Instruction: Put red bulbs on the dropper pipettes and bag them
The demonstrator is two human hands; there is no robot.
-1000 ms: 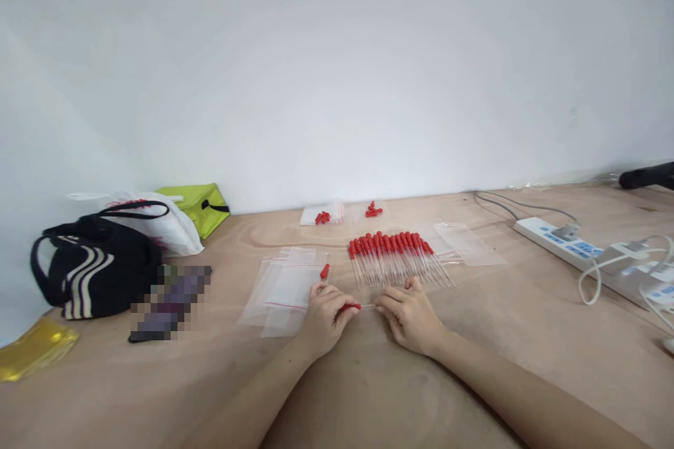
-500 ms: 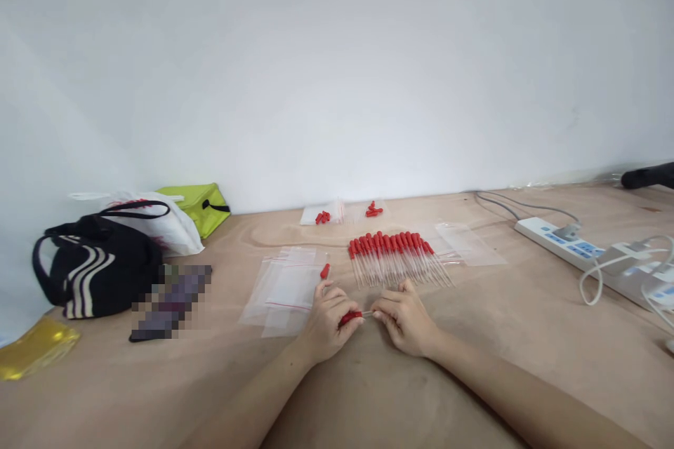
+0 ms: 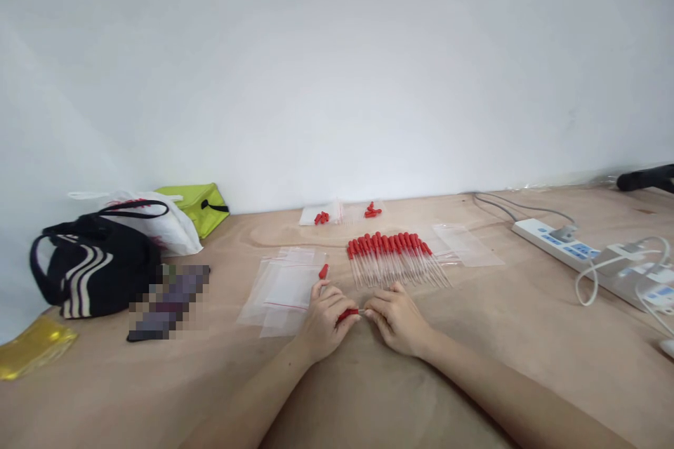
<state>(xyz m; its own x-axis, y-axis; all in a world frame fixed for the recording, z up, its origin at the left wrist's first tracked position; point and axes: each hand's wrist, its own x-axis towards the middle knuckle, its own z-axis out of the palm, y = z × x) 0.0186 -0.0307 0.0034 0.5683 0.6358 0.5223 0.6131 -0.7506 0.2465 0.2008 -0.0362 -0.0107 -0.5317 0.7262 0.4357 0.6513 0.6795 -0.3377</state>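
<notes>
My left hand (image 3: 325,326) is closed around a red rubber bulb (image 3: 347,313), whose end shows between the fingers. From the right, my right hand (image 3: 397,319) pinches a thin clear dropper tube (image 3: 361,311) that lines up with the bulb's end. Only a short piece of the tube shows between the two hands. Just beyond my left fingertips lies a loose red bulb (image 3: 323,271) by some clear zip bags (image 3: 287,287). Past my right hand, a row of droppers (image 3: 392,245) lies side by side, red bulbs pointing away and tubes toward me.
Near the wall, red bulbs (image 3: 321,217) and another small heap of bulbs (image 3: 372,210) rest on clear bags. At right are a clear bag (image 3: 468,245) and a white power strip (image 3: 547,237) with cables. A black bag (image 3: 105,263) and yellow-green bag (image 3: 203,209) stand left.
My right hand has come slightly closer to my left, and less of the tube shows between them. The view has shifted a little.
</notes>
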